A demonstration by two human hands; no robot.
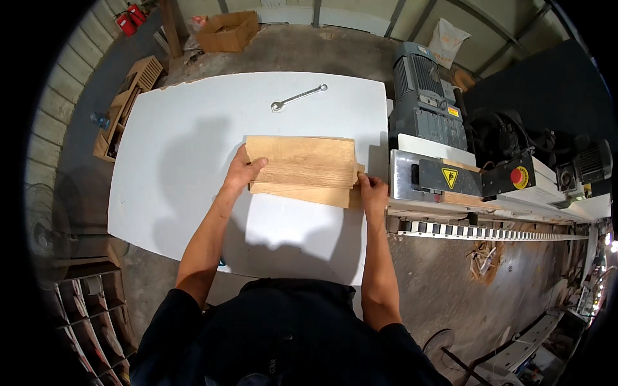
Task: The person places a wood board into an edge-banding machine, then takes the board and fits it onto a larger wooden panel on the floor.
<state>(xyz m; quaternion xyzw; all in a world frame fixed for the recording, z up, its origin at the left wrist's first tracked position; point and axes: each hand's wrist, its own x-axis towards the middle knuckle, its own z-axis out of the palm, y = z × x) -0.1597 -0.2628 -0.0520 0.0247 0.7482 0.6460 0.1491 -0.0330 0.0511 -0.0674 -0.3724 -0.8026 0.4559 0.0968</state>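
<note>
Several flat wooden boards [302, 161] lie stacked, slightly out of line, over the white table [180, 193]. My left hand [244, 170] grips their left end, thumb on the top board and fingers hidden beneath. At the right end my right hand [372, 190] pinches a small wooden piece [359, 172] that juts out past the top board. A lower board [302, 194] shows along the near side of the stack. Whether the stack rests on the table or is held just above it, I cannot tell.
A combination wrench [299, 98] lies on the table's far part. Close on the right stands a machine with a grey motor [421, 83], a red stop button [517, 177] and a toothed white rail [489, 234]. Wooden crates [125, 103] and a cardboard box [228, 31] sit beyond the table.
</note>
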